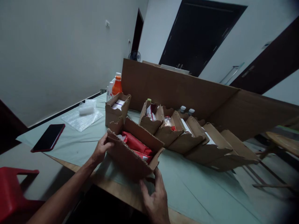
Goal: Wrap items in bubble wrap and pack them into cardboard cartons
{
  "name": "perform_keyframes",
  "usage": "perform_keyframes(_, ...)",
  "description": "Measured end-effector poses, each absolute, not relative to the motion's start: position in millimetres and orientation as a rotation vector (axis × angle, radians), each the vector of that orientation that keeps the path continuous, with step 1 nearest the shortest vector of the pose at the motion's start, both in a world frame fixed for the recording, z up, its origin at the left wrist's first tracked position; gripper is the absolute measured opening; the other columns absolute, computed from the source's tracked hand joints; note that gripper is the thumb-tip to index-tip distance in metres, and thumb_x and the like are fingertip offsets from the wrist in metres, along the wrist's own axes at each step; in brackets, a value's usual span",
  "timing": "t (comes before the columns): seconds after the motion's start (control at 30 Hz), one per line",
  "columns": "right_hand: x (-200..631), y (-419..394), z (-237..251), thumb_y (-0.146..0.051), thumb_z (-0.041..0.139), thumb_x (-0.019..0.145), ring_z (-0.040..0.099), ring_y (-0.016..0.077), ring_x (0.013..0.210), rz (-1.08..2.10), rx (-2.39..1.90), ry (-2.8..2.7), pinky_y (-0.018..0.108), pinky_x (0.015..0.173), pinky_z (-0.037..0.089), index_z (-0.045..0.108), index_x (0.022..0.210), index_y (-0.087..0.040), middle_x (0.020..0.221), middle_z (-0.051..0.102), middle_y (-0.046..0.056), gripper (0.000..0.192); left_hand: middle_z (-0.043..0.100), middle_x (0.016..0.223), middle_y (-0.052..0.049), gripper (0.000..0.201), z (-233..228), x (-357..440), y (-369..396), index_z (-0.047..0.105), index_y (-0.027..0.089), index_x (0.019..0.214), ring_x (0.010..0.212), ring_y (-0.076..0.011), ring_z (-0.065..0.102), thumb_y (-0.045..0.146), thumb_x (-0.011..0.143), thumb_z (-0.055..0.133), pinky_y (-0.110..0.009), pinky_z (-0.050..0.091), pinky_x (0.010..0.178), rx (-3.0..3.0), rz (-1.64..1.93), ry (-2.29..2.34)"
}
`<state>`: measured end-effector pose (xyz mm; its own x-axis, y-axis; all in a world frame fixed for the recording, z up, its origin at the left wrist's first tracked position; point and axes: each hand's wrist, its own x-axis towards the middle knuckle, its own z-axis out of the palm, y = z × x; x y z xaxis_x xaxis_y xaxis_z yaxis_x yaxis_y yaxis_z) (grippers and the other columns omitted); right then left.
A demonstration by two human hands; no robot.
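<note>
left hand (101, 150) and right hand (155, 196) gripping open cardboard box (130, 160) holding red packets (135, 144), 5 more boxes (168, 132) behind it, phone (48, 137) to its left

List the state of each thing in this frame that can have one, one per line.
Nearest brown cardboard box: open, red packets inside, held at both ends.
Left hand: gripping the box's left end.
Right hand: fingers on the box's near right corner.
Row of brown cardboard boxes: open, filled.
Black phone in red case: screen dark, lying flat.
Orange bottle: upright, capped.
</note>
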<state>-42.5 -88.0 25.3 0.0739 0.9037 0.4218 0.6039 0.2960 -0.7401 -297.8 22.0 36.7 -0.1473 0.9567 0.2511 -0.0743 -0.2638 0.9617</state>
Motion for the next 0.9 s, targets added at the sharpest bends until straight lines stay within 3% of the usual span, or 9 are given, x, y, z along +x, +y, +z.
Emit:
perform_keyframes(0.13, -33, -67, 23, -0.039, 0.057, 0.090, 0.060, 0.0300, 0.122, 0.461, -1.430, -1.561, 0.041, 0.090, 0.056, 0.050, 0.140, -0.020, 0.138, 0.059, 0.015, 0.054, 0.072, 0.107, -0.008, 0.048, 39, -304, 55, 0.067, 0.013, 0.112, 0.103, -0.0293, 0.063, 0.035, 0.070, 0.062, -0.040, 0.050, 0.095, 1.299, 1.554, 1.098)
perform_keyframes(0.23, -28, -45, 31, -0.050, 0.060, 0.086, 0.064, 0.0303, 0.112, 0.644, -1.546, -1.486, 0.040, 0.083, 0.057, 0.050, 0.140, -0.020, 0.135, 0.061, 0.014, 0.062, 0.066, 0.125, -0.011, 0.058, 34, -291, 70, 0.059, 0.013, 0.128, 0.121, -0.0313, 0.058, 0.042, 0.077, 0.060, -0.044, 0.043, 0.108, 1.299, 1.572, 1.150)
perform_keyframes(0.37, -37, -19, 35, -0.050, 0.059, 0.086, 0.069, 0.0242, 0.080, 0.901, -1.517, -1.483, 0.034, 0.067, 0.056, 0.054, 0.133, -0.019, 0.111, 0.073, 0.010, 0.057, 0.030, 0.161, -0.011, 0.067, 13, -262, 72, 0.036, 0.019, 0.149, 0.152, -0.0277, 0.021, 0.047, 0.091, 0.051, -0.046, 0.011, 0.126, 1.244, 1.635, 1.298)
perform_keyframes(0.43, -42, -10, 31, -0.049, 0.060, 0.085, 0.068, 0.0228, 0.073, 0.909, -1.484, -1.474, 0.033, 0.065, 0.055, 0.054, 0.131, -0.017, 0.099, 0.075, 0.008, 0.056, 0.022, 0.165, -0.009, 0.064, 0, -248, 69, 0.036, 0.021, 0.150, 0.154, -0.0248, 0.013, 0.047, 0.094, 0.049, -0.046, 0.006, 0.127, 1.245, 1.628, 1.319)
perform_keyframes(0.6, -51, 2, 19, -0.052, 0.059, 0.083, 0.064, 0.0209, 0.066, 0.760, -1.582, -1.473, 0.032, 0.061, 0.053, 0.061, 0.117, -0.016, 0.096, 0.073, 0.007, 0.049, 0.041, 0.157, -0.010, 0.057, -18, -236, 63, 0.046, 0.023, 0.146, 0.148, -0.0258, 0.034, 0.048, 0.095, 0.048, -0.052, 0.020, 0.125, 1.256, 1.561, 1.256)
perform_keyframes(0.77, -63, 10, 16, -0.050, 0.060, 0.082, 0.062, 0.0196, 0.063, 0.590, -1.639, -1.575, 0.031, 0.060, 0.050, 0.064, 0.100, -0.018, 0.087, 0.072, 0.006, 0.036, 0.036, 0.161, -0.006, 0.060, -9, -244, 61, 0.042, 0.024, 0.150, 0.150, -0.0242, 0.030, 0.053, 0.098, 0.043, -0.045, 0.021, 0.126, 1.252, 1.535, 1.121)
perform_keyframes(0.9, -77, 24, 23, -0.052, 0.061, 0.082, 0.068, 0.0236, 0.073, 0.551, -1.709, -1.672, 0.032, 0.066, 0.051, 0.065, 0.097, -0.020, 0.087, 0.075, 0.007, 0.035, 0.034, 0.162, -0.004, 0.061, -2, -248, 57, 0.039, 0.024, 0.152, 0.152, -0.0228, 0.025, 0.056, 0.101, 0.033, -0.043, 0.018, 0.127, 1.233, 1.583, 1.067)
